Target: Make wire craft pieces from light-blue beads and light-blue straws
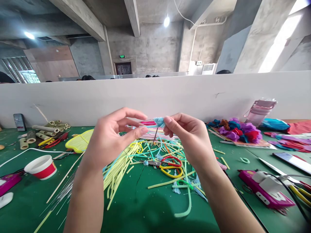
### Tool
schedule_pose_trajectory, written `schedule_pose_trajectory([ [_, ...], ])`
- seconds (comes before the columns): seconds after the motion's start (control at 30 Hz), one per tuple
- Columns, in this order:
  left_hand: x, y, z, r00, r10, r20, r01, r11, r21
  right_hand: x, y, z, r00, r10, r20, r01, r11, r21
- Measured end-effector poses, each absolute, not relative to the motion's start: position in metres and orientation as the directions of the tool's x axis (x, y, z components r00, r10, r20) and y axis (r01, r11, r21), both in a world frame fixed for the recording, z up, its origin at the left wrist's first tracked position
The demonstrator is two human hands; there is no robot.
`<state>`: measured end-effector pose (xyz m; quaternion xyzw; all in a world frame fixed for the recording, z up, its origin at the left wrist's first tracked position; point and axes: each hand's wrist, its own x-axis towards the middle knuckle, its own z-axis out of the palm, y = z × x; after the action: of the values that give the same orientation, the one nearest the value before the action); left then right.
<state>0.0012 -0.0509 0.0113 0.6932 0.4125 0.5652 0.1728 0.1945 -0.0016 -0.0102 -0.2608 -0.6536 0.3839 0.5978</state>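
Right hand (187, 134) pinching light-blue piece (158, 122) in mid-air, left hand (116, 132) half-curled just beside, its hold unclear, white partition (97, 97) behind, strips (118, 168) and scissors (171, 172) below, green tabletop (138, 207) showing nearer, paper cup (39, 165) off to the left.

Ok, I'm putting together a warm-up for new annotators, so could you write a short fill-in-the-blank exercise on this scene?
1. The light-blue piece is pinched in the person's ____ hand.
2. The scissors have one red handle loop and one ____ loop.
3. The white paper cup has a ____ band.
4. The table has a ____ surface.

Missing words: right; yellow; red; green.
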Motion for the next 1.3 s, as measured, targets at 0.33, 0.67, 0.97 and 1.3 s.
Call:
schedule_pose_trajectory([
  [0.33,-0.005,-0.055,0.013,0.037,0.761,0.648,0.374,-0.612,0.697,0.197,0.001,-0.011,-0.233,0.802,0.550,-0.116,0.539,-0.834],
  [0.67,-0.007,-0.053,0.012,0.069,0.777,0.626,0.451,-0.584,0.675,0.197,0.000,-0.009,-0.256,0.802,0.540,-0.115,0.529,-0.841],
  [0.97,-0.006,-0.056,0.011,0.100,0.788,0.607,0.449,-0.581,0.679,0.199,0.001,-0.009,-0.296,0.796,0.528,-0.140,0.510,-0.848],
  [1.3,0.005,-0.053,0.010,0.050,0.774,0.631,0.454,-0.581,0.676,0.206,0.007,-0.009,-0.504,0.709,0.493,-0.145,0.493,-0.858],
])
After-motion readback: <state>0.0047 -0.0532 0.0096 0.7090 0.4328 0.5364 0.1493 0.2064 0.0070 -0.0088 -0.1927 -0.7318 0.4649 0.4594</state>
